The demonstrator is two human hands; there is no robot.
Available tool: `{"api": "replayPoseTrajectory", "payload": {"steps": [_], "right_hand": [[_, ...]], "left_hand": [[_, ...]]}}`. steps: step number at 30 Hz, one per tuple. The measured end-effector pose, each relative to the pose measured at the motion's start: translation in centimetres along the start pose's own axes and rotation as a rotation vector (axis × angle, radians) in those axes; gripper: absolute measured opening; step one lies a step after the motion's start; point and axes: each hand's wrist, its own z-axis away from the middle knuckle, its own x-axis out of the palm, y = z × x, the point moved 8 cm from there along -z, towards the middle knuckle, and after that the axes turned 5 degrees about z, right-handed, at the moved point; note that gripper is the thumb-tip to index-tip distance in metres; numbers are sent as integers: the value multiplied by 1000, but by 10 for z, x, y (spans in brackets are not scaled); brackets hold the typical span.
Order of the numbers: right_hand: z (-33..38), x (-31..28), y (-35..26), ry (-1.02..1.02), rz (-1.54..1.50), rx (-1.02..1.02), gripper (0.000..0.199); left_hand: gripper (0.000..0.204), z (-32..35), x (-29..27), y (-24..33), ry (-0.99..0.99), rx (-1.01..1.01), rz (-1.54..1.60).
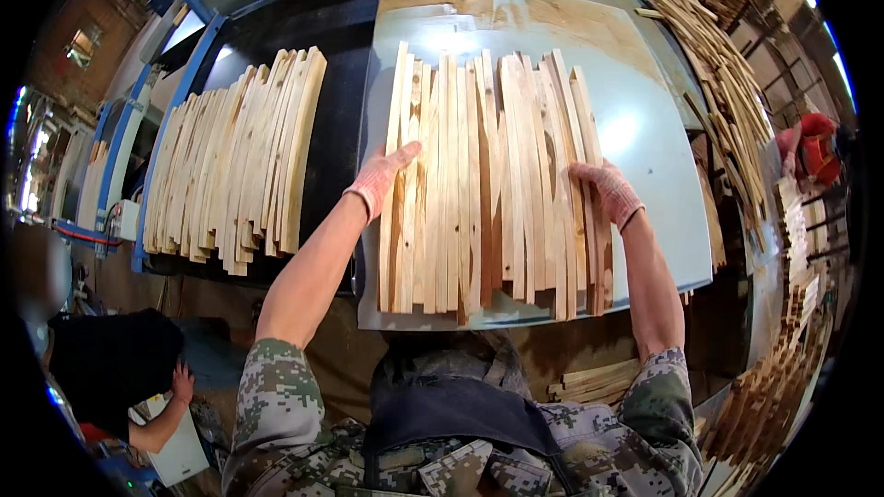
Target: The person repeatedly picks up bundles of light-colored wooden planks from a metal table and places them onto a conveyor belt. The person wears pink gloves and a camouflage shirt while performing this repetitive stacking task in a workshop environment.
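Both hands, left (380,177) and right (603,187), lie spread flat on the wood slats (488,184) mid-frame; light, stiff, splintery-looking, so I'd grab the edges.

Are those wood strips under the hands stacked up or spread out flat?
Spread flat: the strips lie side by side in one row on the grey board, both hands resting on them.

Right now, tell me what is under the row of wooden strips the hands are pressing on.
The wooden strips lie on a pale grey board, bare around them. The left hand and right hand rest flat on top. The board's surface beneath the strips is covered, so it cannot be seen.
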Motion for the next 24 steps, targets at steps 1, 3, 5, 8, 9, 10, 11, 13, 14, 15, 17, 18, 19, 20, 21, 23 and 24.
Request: {"api": "replayPoseTrajectory", "payload": {"steps": [1, 3, 5, 8, 9, 10, 11, 13, 14, 15, 17, 18, 19, 20, 21, 23, 24], "right_hand": [[-8, 1, -12, 37, -37, -49, 59], [-23, 9, -38, 27, 90, -95, 57], [-32, 9, -59, 46, 445, -110, 58], [-36, -4, -68, 60, 1001, -94, 71], [-38, -6, -66, 43, 961, -113, 71], [-38, -8, -63, 55, 903, -187, 71], [-40, -10, -60, 79, 857, -239, 72], [-43, -10, -51, 99, 755, -359, 75], [-45, -13, -50, 137, 754, -401, 76], [-47, -18, -46, 178, 754, -408, 77], [-52, -20, -40, 117, 751, -391, 79], [-53, -21, -37, 82, 718, -374, 80], [-53, -23, -37, 53, 662, -381, 80], [-53, -26, -35, 92, 669, -357, 80], [-52, -28, -35, 104, 677, -375, 80], [-51, -30, -34, 147, 718, -396, 80], [-51, -29, -33, 138, 686, -404, 80]], "left_hand": [[92, -4, 1, 14, 57, 33, -73], [111, -15, -1, 50, 175, 38, -709], [125, -8, 3, 64, 258, 35, -1029], [144, 24, 9, 54, 335, 166, -1057], [150, 37, 16, 42, 275, 268, -1088], [152, 53, 20, 26, 305, 321, -1171], [155, 60, 20, 15, 338, 329, -1263], [156, 60, 9, 7, 345, 354, -1211], [156, 60, 4, 7, 362, 388, -1179], [156, 55, -3, 3, 332, 309, -1189], [156, 54, -13, 8, 336, 275, -1197], [152, 55, -16, 12, 312, 261, -1190], [150, 58, -15, 16, 281, 263, -1140], [147, 59, -11, 22, 249, 284, -1098], [145, 62, -8, 24, 224, 237, -1074], [132, 66, 1, 30, 272, 146, -1138], [130, 67, 7, 30, 299, 82, -1165]]}}
